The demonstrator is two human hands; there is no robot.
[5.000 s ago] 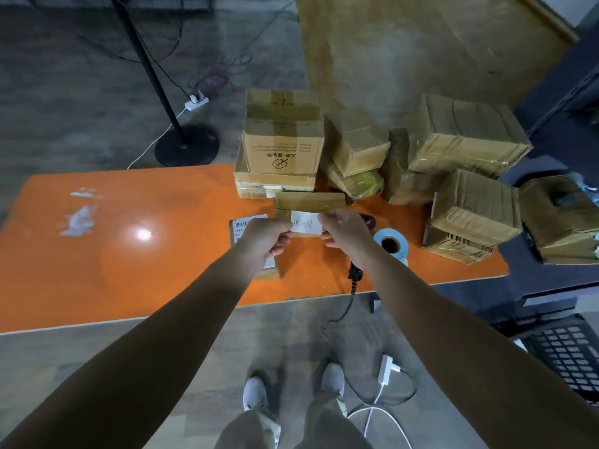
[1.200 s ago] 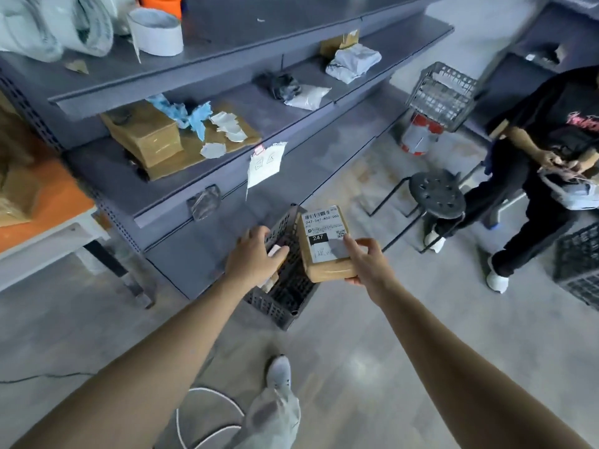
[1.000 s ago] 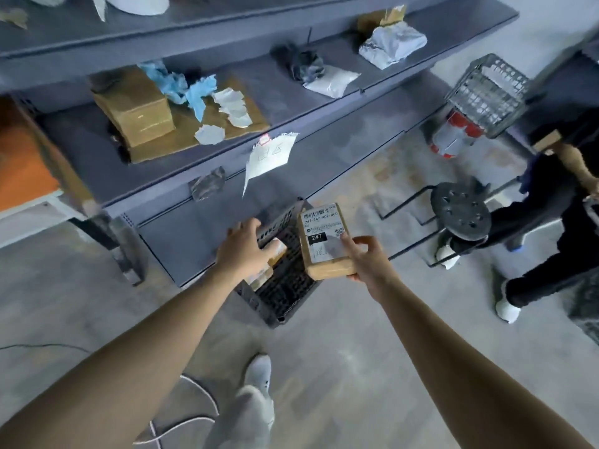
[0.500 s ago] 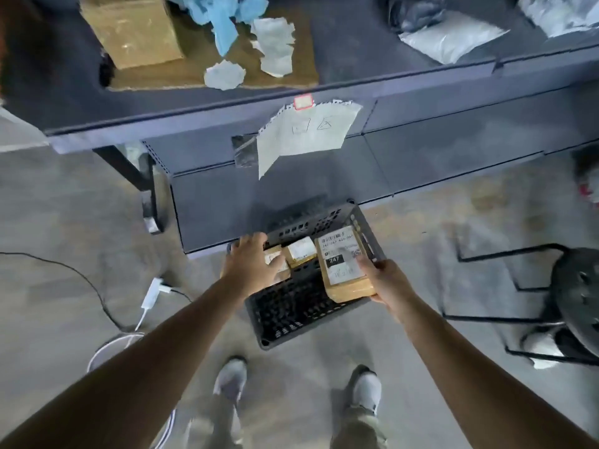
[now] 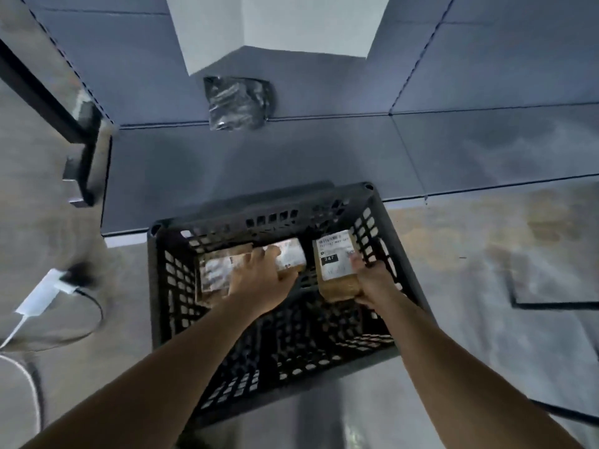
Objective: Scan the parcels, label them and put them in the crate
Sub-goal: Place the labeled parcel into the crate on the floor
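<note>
A black slatted crate (image 5: 168, 306) stands on the floor below me. My right hand (image 5: 372, 283) grips a brown parcel (image 5: 337, 270) with a white label marked 247, held inside the crate near its right wall. My left hand (image 5: 259, 280) reaches into the crate and holds a small labelled parcel (image 5: 291, 254). Under that hand lies another labelled parcel (image 5: 215, 273) on the crate's left side. Motion blurs the small parcels, so I cannot tell how they lie on each other.
A grey metal shelf base (image 5: 291, 150) runs behind the crate, with a dark plastic bag (image 5: 238, 103) on it. A white power adapter and cable (image 5: 42, 296) lie on the floor to the left. A black stool leg (image 5: 551, 304) shows at right.
I have bent closer over the crate. Both hands have gone down into it with their parcels; the view now looks straight down.
</note>
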